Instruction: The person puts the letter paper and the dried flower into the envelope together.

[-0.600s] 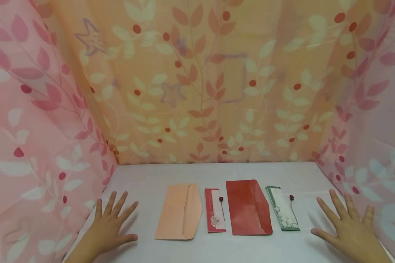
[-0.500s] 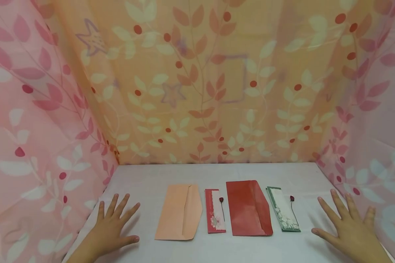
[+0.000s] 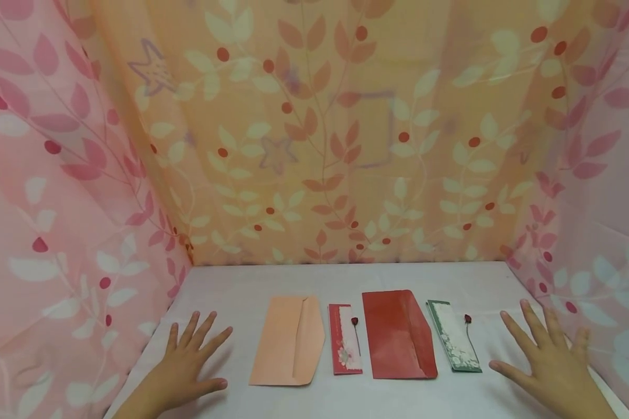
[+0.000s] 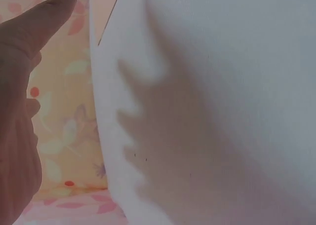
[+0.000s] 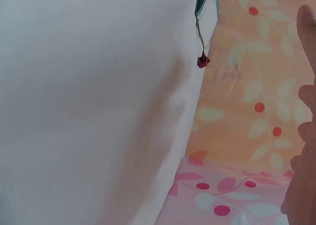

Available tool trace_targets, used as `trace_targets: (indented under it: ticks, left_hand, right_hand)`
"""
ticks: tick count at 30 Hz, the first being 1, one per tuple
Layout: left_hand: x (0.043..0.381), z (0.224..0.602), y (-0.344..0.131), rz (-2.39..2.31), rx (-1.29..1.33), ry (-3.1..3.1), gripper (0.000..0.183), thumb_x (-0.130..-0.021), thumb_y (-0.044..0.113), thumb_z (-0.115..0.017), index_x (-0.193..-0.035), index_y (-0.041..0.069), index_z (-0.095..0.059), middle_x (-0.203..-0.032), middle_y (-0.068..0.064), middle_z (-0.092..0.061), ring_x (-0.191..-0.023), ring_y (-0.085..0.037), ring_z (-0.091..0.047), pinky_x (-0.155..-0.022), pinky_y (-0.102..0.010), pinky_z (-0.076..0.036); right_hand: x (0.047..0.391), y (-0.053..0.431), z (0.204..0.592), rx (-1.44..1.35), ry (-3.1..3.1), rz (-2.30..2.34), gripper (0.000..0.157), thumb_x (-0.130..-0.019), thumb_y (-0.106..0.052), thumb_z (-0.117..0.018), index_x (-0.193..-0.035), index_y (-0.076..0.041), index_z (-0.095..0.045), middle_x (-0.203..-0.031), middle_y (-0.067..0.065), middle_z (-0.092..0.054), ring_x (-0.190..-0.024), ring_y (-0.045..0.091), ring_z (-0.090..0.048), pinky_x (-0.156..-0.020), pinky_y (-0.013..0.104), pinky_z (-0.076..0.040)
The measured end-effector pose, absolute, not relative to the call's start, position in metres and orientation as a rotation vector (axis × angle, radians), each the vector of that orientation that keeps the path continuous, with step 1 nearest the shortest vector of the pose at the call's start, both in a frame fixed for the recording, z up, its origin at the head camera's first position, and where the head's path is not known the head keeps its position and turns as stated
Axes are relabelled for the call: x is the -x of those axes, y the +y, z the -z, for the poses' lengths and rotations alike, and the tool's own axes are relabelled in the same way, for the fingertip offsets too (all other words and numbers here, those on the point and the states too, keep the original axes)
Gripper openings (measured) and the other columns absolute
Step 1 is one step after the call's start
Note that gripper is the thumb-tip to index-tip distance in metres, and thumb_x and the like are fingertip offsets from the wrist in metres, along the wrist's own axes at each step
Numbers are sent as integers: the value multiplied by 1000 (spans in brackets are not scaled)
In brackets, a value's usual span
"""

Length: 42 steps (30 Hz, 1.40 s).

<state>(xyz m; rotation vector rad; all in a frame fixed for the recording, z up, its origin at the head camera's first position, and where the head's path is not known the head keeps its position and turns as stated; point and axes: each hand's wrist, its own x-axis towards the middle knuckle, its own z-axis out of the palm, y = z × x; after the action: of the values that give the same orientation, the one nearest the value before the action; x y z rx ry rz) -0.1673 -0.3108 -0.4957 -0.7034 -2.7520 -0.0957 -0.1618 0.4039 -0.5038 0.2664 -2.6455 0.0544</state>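
And there's the red envelope (image 3: 395,334) flat on the counter (image 3: 230,282), a red-edged card (image 3: 340,346) just to its left, the peach envelope (image 3: 280,343) farther left, and a green-edged card (image 3: 453,337) just to its right, a dark red rose (image 3: 467,319) along that card's edge. Well left of the red envelope hangs the left hand (image 3: 182,365), well right the right hand (image 3: 550,362), each grip spread wide, fingers fanned.

Peach envelope (image 3: 281,343): it's lying flat, nearest the left hand (image 3: 184,366), flap side facing right
Red-and-white card (image 3: 344,340): lying just beside it, little rose (image 3: 354,321) resting along its right edge
Red envelope (image 3: 397,334): lying flat, kinda shining, flap facing right too
Green card (image 3: 453,336): it's slanting, nearest the right hand (image 3: 549,362), second rose (image 3: 468,319) lying alongside
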Motion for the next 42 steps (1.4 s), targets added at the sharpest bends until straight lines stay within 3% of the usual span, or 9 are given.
trace_targets:
  ticks: [4, 10, 21, 35, 42]
  left_hand:
    - [166, 499, -305, 162, 766, -2731, 94, -72, 70, -66, -150, 29, -33, -162, -11, -11, -148, -39, 6, -109, -69, 10]
    - [172, 502, -303, 198, 793, -2710, 93, -74, 67, -68, -150, 28, -32, -162, -10, -11, -148, -40, 3, -109, -69, 8]
    - [190, 482, -283, 209, 799, -2675, 92, -73, 63, -71, -150, 32, -31, -162, -8, -10, -147, -42, 2, -111, -67, 4]
    - [210, 461, -247, 408, 882, -2825, 114, -58, 63, -80, -152, 38, -20, -162, 4, -4, -150, -30, 5, -113, -65, -1]
    - [207, 454, -232, 516, 898, -2872, 107, -63, 70, -71, -152, 40, -20, -162, 4, -9, -150, -29, -1, -113, -65, -6]
  right_hand:
    - [163, 397, 508, -287, -2653, -93, 107, -66, -71, -70, -153, -34, -20, -163, 3, 1, -147, 31, 20, -95, 62, 34]
    - [163, 385, 509, -304, -2670, -106, 108, -68, -70, -69, -154, -32, -17, -163, 5, 0, -147, 31, 20, -96, 60, 34]
    - [173, 363, 494, -353, -2620, -146, 104, -68, -67, -72, -152, -29, -25, -163, 8, -6, -148, 33, 15, -98, 63, 30]
    - [184, 330, 489, -431, -2598, -234, 99, -71, -66, -71, -152, -28, -28, -162, 7, -12, -149, 32, 7, -101, 64, 28]
    - [189, 303, 493, -472, -2602, -260, 99, -71, -66, -72, -152, -28, -29, -162, 6, -13, -150, 31, 4, -104, 65, 24]
